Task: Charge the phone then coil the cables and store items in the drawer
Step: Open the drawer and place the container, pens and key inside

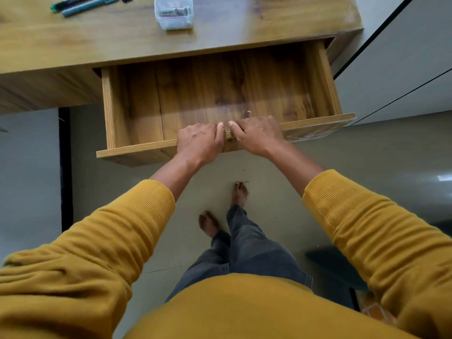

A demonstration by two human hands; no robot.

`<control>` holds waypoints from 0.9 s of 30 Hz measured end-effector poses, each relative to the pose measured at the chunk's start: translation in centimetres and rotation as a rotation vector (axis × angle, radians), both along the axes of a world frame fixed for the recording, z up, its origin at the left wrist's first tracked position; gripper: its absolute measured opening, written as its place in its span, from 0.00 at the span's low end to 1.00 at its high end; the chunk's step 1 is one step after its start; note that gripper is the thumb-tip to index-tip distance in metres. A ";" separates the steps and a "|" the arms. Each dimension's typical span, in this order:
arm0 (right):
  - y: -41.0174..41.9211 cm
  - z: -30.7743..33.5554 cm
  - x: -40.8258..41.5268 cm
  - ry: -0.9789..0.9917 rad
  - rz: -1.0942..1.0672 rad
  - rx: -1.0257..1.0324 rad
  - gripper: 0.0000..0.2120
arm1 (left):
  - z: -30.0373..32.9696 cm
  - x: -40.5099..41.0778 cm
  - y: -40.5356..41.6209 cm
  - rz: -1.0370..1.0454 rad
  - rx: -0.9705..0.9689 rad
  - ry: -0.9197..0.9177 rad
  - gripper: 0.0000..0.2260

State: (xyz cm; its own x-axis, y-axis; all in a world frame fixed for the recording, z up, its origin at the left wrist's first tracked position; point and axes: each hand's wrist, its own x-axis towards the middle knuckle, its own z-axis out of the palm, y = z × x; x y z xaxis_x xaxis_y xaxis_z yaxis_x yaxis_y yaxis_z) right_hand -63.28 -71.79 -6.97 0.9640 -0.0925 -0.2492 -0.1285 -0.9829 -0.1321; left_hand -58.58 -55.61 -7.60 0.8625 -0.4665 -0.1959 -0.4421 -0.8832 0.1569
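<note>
A wooden drawer [137, 149] stands pulled out from under the desk [73, 45], and its bare wooden floor holds nothing that I can see. My left hand [199, 143] and my right hand [258, 135] sit side by side on the middle of the drawer's front panel. Both curl over its top edge, thumbs on the inner side and nearly touching each other. No phone or cable is in view.
On the desk top lie a small clear plastic box [174, 12] and two pens [85, 4] at the far left. A grey cabinet front [403, 69] stands to the right of the drawer. A dark object [335, 267] sits on the floor at lower right.
</note>
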 end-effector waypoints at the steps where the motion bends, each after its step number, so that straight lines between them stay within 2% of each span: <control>1: 0.1 0.0 -0.4 0.013 0.009 0.009 0.26 | -0.1 -0.4 0.2 -0.006 -0.002 0.011 0.26; 4: 0.1 0.1 -1.9 0.057 0.026 0.037 0.23 | -0.6 -1.6 0.8 -0.027 0.006 0.037 0.27; 7: 0.3 0.1 -3.5 0.092 0.044 0.058 0.27 | -0.6 -3.1 1.7 -0.073 0.000 0.067 0.26; 16: 1.3 0.6 -7.6 0.219 0.025 0.131 0.27 | -0.6 -6.3 4.0 -0.209 -0.013 0.188 0.28; 20: 0.7 1.7 -6.6 0.415 -0.024 0.216 0.25 | -0.2 -6.1 4.4 -0.217 0.020 0.339 0.29; 27: 0.7 2.6 -4.5 0.710 0.070 0.253 0.20 | 1.8 -3.5 4.5 -0.242 0.076 0.769 0.27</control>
State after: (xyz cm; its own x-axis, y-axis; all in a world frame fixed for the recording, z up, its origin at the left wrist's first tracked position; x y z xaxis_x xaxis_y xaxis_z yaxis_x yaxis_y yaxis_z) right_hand -67.82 -71.07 -4.36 0.5658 0.1052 -0.8178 -0.2055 -0.9425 -0.2634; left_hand -62.13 -51.12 -5.84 0.3502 -0.5843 -0.7321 -0.4150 -0.7975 0.4379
